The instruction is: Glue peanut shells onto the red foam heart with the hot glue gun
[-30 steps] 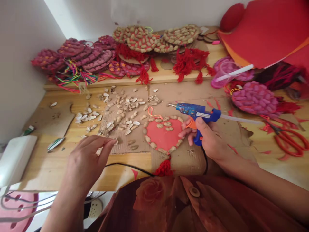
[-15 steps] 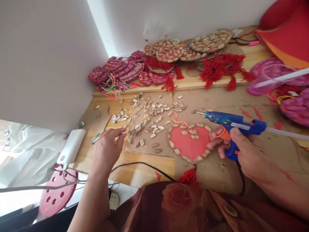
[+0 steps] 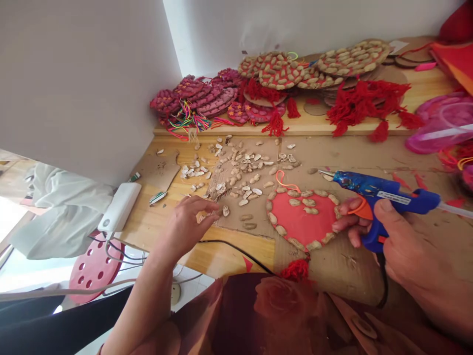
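1. Head view, centre: A red heart-shaped panel (image 3: pixel 303 227), bordered with brown peanuts (image 3: pixel 314 245), is laid flat on brown corrugated cardboard (image 3: pixel 325 148) between the two hands, its tasselled point turned toward the wearer. The cardboard is presumably spread there to shield the pale wooden counter (image 3: pixel 236 241) from drips.

2. Head view, right: A blue plastic glue gun with an orange trigger (image 3: pixel 369 185) is held in the right hand (image 3: pixel 404 241), the grip wrapped firmly round its handle. Its metal nozzle is pointed leftward beyond the heart's upper edge, probably so that the hot tip is kept clear of fingers.

3. Head view, left: The left hand (image 3: pixel 186 224) is seen with its grip loosely spread, nothing visibly pinched. A pale, broken peanut shell (image 3: pixel 226 211) lies just beyond the fingertips, apparently within easy reach.
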`<action>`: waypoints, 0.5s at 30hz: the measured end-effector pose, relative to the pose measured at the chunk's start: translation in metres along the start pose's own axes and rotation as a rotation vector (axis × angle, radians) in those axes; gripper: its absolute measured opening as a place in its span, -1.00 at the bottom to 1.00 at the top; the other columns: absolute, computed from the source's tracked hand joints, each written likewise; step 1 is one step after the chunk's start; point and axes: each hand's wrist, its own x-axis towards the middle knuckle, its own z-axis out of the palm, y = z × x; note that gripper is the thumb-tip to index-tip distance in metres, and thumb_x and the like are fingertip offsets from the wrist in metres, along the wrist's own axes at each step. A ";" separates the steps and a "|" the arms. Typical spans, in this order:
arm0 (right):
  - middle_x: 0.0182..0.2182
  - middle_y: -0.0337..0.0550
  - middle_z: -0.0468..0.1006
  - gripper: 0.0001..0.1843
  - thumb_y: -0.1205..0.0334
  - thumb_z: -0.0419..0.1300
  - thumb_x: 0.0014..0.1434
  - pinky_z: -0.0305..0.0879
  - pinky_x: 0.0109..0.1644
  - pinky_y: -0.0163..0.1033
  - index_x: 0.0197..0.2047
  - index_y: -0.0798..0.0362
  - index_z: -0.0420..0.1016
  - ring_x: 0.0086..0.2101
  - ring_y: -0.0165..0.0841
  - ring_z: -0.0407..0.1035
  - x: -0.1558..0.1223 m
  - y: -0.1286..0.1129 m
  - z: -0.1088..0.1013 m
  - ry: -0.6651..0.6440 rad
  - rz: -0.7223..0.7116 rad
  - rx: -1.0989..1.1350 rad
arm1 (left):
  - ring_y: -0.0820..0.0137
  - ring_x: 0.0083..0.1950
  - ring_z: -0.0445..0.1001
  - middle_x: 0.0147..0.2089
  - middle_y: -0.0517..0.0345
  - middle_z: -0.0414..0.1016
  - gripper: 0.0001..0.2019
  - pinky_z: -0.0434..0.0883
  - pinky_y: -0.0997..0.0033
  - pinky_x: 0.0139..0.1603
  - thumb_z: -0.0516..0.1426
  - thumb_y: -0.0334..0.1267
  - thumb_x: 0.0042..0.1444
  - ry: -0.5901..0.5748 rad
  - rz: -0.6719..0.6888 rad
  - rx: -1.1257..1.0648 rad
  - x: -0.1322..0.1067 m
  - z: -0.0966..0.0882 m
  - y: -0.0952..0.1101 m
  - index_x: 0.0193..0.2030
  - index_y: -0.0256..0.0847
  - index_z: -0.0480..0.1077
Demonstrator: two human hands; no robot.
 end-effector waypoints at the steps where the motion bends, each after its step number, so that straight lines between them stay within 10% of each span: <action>1: -0.24 -0.06 0.63 -0.69 -0.11 0.34 0.12 0.25 -0.67 -0.28 -0.31 -0.03 0.58 -0.44 -0.22 0.56 0.000 0.001 -0.001 -0.008 0.003 0.005 | 0.24 -0.12 0.53 -0.20 0.12 0.62 -0.86 0.42 0.22 -0.03 0.25 -0.16 0.18 -0.001 -0.004 0.015 -0.001 0.001 0.000 -0.16 -0.08 0.59; 15: -0.44 -0.16 0.54 -0.73 -0.07 0.38 0.10 0.25 -0.66 -0.26 -0.41 -0.05 0.60 -0.58 -0.32 0.39 -0.005 -0.018 0.011 0.038 0.016 -0.018 | 0.20 -0.13 0.56 -0.21 0.09 0.65 -0.85 0.48 0.20 -0.04 0.20 -0.18 0.19 0.055 -0.076 0.134 -0.006 0.000 0.004 -0.17 -0.10 0.57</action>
